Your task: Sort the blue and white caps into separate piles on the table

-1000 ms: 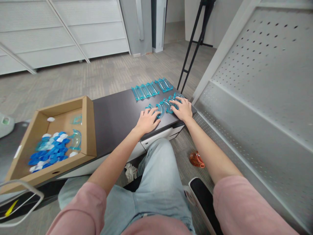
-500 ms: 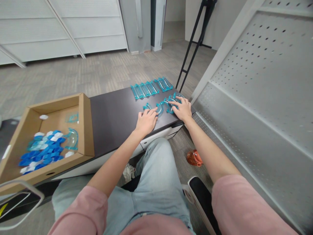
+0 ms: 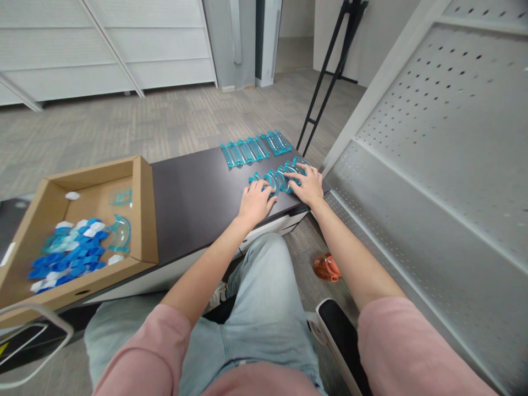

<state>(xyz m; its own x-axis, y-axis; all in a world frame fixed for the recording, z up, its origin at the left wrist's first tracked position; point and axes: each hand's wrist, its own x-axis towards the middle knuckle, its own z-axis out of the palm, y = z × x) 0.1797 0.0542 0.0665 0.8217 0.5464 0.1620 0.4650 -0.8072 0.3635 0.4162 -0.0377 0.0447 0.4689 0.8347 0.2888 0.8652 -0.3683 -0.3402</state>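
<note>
A row of curved clear-teal plastic pieces (image 3: pixel 274 180) lies along the near right part of the dark cabinet top. At its left end my left hand (image 3: pixel 256 203) has its bent fingers apart, resting over the end pieces. My right hand (image 3: pixel 308 186) lies over the right end, fingers spread across the pieces and partly hiding them. Neither hand lifts anything. Behind the curved row sit straight clear-teal pieces (image 3: pixel 245 152) side by side, with slightly curved teal pieces (image 3: pixel 276 142) at their right.
To the left, a cardboard box (image 3: pixel 147 220) holds blue and white pieces (image 3: pixel 76 250) and a curved teal piece (image 3: pixel 120 233). A perforated metal panel (image 3: pixel 445 137) flanks the cabinet (image 3: pixel 185 203) on the right. An orange bottle (image 3: pixel 325 267) is on the floor.
My left hand has moved right, and the left curved pieces have slid with it, closing the gaps towards the others. My right hand has stayed in place.
</note>
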